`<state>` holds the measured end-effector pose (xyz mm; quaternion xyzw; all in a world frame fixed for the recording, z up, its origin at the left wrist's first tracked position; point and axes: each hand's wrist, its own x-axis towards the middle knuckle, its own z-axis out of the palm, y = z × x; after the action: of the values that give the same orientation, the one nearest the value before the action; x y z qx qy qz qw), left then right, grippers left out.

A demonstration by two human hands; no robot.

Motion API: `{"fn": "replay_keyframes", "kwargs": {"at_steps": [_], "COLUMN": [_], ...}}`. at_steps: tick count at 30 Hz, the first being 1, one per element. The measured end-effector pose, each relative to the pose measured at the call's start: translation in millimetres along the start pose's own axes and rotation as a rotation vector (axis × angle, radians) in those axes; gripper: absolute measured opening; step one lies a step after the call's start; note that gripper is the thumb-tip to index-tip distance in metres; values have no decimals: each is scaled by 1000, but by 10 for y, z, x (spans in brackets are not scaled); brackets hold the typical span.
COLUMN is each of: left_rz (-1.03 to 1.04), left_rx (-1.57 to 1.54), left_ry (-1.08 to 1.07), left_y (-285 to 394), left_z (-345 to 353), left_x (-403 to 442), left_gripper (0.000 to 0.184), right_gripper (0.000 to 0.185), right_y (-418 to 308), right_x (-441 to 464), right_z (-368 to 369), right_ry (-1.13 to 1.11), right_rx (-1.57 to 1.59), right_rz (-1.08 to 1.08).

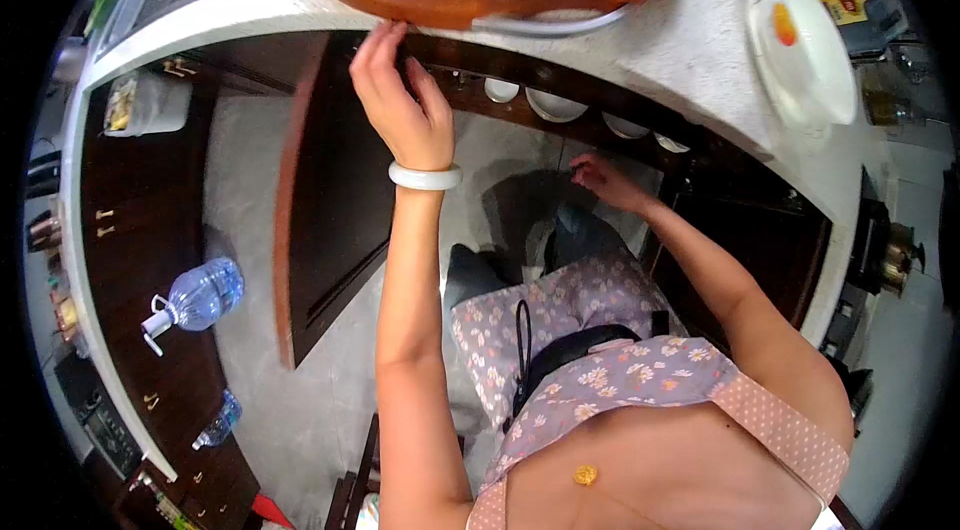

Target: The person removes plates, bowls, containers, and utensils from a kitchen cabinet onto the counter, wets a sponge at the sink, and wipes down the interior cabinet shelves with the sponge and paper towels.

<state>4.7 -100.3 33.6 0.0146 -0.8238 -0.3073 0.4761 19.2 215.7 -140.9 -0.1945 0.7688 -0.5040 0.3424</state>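
My left hand [405, 105], with a pale bangle [425, 177] at the wrist, is raised to the counter's front edge. Its fingers are stretched and slightly apart, with the tips near the rim of a round reddish-brown wooden board [440, 0]. Nothing shows in its grasp. Just below stands a dark cabinet door [340, 200], swung out. Lower down, my right hand [608, 182] hangs in front of the cabinet with loosely bent, parted fingers and no visible object. White dishes [555, 106] sit inside the cabinet under the counter.
A white curved rim [555, 26] juts from under the board. To the right on the white counter [690, 60] lies an oval white dish [800, 50] with an orange mark. A large water bottle [205, 295] and a smaller bottle [220, 420] are at left.
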Motion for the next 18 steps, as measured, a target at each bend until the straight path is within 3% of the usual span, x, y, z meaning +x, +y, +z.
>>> {"fn": "replay_keyframes", "kwargs": {"at_steps": [1, 2, 4, 5, 8, 11, 14, 16, 18], "left_rz": [8, 13, 39, 87, 103, 60, 21, 22, -24], "left_rx": [-31, -51, -81, -8, -44, 33, -71, -52, -70], "left_ry": [43, 100, 149, 69, -133, -332, -498, -624, -645], "left_y": [-85, -186, -377, -479, -709, -979, -1062, -1039, -1054], "left_z": [80, 191, 388, 464, 776, 1139, 1437, 1577, 1713], "left_x": [-101, -211, -415, -497, -748, -1189, -1599, -1740, -1755], "left_gripper": [32, 32, 32, 32, 32, 46, 55, 62, 64], "right_gripper": [24, 25, 29, 31, 37, 40, 42, 43, 44], "right_y": [185, 148, 32, 30, 91, -3, 137, 116, 230], "right_x": [161, 292, 525, 619, 759, 1005, 1294, 1412, 1603], "right_z": [-14, -101, -195, -238, -400, -653, -891, -959, -1239], "right_ry": [12, -8, 37, 60, 112, 239, 275, 426, 299], "right_rx": [44, 69, 516, 740, 1120, 1239, 1303, 1044, 491], "right_rz": [-112, -53, 131, 216, 12, 74, 9, 46, -218]}}
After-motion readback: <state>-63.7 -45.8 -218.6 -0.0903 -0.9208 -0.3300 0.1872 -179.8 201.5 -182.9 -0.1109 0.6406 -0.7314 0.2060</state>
